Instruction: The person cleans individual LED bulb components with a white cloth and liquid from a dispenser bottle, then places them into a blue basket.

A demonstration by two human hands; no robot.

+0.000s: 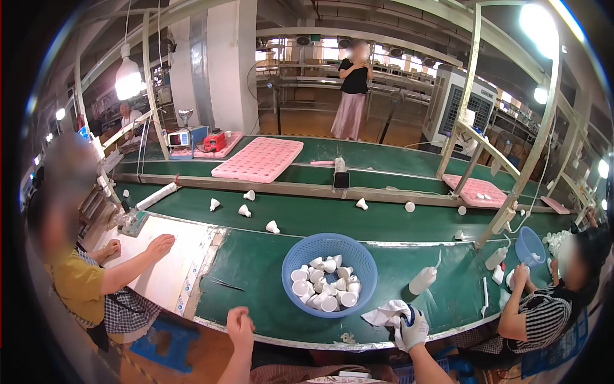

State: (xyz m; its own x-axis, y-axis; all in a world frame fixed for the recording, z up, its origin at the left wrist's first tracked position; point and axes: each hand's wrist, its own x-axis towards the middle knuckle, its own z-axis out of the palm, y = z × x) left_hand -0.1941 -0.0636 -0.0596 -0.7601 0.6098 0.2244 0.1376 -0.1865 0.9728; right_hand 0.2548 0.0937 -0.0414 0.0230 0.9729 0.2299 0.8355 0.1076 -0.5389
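My left hand (240, 325), bare, is raised just off the table's near edge with its fingers curled in, and nothing shows in it. In a white and blue glove, my right hand (414, 329) grips a crumpled white cloth (385, 316) at the near edge of the green table. Between my hands, a little farther off, stands a blue plastic basket (289, 264). White cone-shaped lamp housings (329, 303) are heaped in it. A white squeeze bottle (423, 280) with a thin spout stands beyond the cloth. Left of the basket lie tweezers (228, 284).
Several white housings (273, 227) lie scattered on the green conveyor belt (307, 214). Pink foam trays (258, 159) rest beyond it. One co-worker (83, 275) sits at the left by a white board (167, 256); another (543, 313) works at the right near a second blue basket (530, 245).
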